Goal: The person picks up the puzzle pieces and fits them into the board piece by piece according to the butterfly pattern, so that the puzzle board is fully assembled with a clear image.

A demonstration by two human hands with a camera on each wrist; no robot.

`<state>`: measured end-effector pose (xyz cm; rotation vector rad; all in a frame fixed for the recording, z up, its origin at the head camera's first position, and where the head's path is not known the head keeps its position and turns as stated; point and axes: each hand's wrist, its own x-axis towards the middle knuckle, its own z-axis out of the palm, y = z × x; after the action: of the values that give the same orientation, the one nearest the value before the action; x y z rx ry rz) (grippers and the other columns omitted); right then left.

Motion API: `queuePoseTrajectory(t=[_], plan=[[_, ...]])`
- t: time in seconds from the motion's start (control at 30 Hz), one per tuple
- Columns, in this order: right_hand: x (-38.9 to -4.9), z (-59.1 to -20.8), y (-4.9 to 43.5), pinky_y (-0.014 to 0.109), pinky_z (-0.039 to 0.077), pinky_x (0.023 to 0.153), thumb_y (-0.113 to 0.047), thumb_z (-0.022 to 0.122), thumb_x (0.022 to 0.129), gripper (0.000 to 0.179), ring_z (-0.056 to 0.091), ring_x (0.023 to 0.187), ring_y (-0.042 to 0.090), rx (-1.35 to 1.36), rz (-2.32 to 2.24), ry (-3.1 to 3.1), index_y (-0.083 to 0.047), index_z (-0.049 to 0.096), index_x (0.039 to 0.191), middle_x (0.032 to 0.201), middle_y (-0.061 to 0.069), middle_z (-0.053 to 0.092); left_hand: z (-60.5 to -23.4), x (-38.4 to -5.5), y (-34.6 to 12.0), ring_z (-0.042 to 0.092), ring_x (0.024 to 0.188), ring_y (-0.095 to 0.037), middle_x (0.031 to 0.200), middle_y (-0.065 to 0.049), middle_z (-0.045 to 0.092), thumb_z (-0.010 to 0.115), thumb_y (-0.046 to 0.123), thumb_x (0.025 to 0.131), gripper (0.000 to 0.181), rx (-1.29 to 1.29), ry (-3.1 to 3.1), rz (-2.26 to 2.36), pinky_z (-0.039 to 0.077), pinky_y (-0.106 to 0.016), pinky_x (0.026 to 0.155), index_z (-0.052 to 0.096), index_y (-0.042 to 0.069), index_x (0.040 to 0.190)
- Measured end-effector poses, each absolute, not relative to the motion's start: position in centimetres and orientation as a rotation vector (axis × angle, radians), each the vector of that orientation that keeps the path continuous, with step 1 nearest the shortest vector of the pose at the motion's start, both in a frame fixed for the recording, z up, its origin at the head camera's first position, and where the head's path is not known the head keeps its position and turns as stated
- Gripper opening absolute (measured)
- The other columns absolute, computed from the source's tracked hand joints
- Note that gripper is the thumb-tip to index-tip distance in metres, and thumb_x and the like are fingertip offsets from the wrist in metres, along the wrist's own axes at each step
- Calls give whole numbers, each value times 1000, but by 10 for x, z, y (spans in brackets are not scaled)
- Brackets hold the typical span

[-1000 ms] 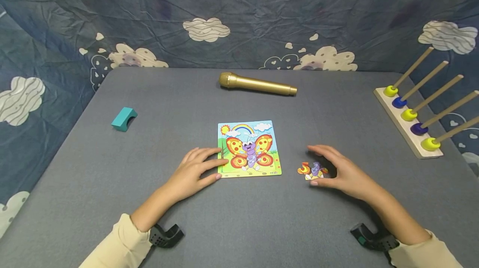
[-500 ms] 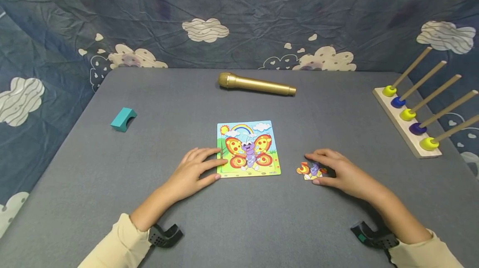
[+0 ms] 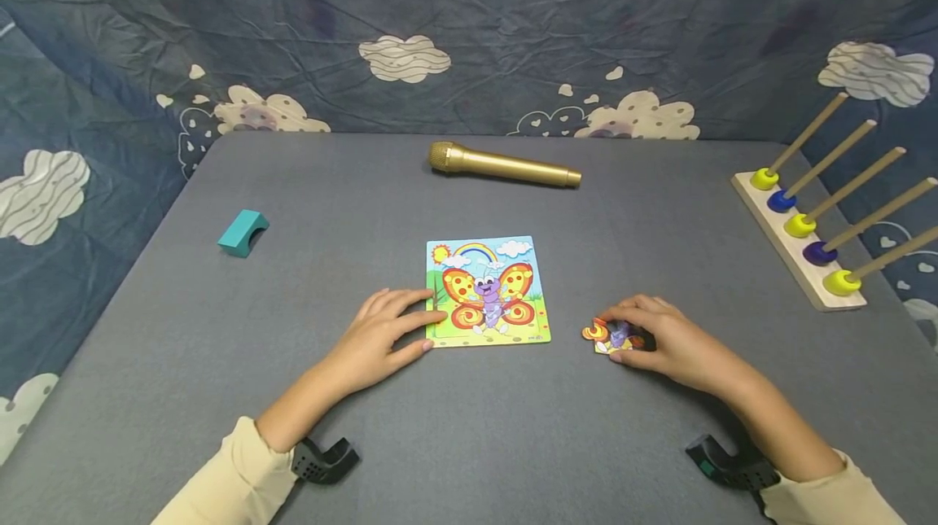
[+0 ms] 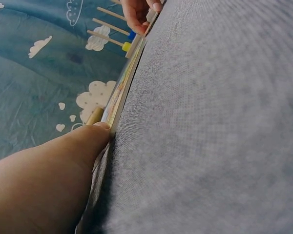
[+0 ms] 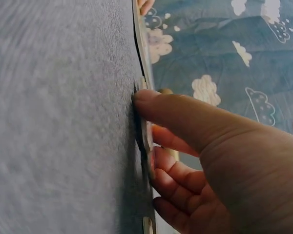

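Observation:
A square butterfly puzzle (image 3: 489,289) lies flat at the middle of the table. My left hand (image 3: 384,342) rests at its left edge with relaxed fingers, the fingertips over the border; in the left wrist view the thumb (image 4: 100,134) touches the board's edge. To the right of the board, my right hand (image 3: 674,346) pinches a joined bit of puzzle (image 3: 598,335) with red-yellow swirl and purple body print between thumb and fingers. The right wrist view shows the thumb (image 5: 149,100) on its near edge, a dark gap under the bit; its right part is hidden by the fingers.
A gold microphone (image 3: 506,167) lies behind the board. A teal arch block (image 3: 243,234) sits at the left. At the right edge stands a wooden peg rack (image 3: 799,244) with yellow and blue beads. A cloud-print cloth (image 3: 469,37) hangs behind the table.
My right hand's fingers have come together from spread around the bit of puzzle to pinching it, and the bit is slightly tilted. My left hand and the board have stayed put.

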<state>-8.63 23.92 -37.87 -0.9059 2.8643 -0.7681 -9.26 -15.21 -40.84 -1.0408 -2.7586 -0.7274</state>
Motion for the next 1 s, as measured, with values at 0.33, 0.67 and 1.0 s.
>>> queuePoseTrajectory(t=[0.33,0.67,1.0], plan=[[-86,-361,208,31,44,69,-18,77,71,47,48,87,10,-1025,-903,2888,-15,60,115,105,-3,51,-404,-91,-144,35,122,-20,131,-1,44,60,40,85,35,-961,-2792,-737,15,-46,103,61,26,117],[-106,-361,143,28,42,72,-23,73,75,47,46,90,12,-1225,-973,2778,-11,58,118,106,0,49,-397,-97,-129,43,116,-21,117,-4,54,69,38,77,30,-1039,-2730,-735,26,-37,101,61,13,92],[-121,-386,116,29,34,69,-25,73,75,41,41,78,11,-1236,-836,2779,-12,63,113,96,-1,50,-397,-97,-125,47,112,-20,116,-5,55,68,32,79,32,-1076,-2779,-795,37,-35,94,59,8,100]])
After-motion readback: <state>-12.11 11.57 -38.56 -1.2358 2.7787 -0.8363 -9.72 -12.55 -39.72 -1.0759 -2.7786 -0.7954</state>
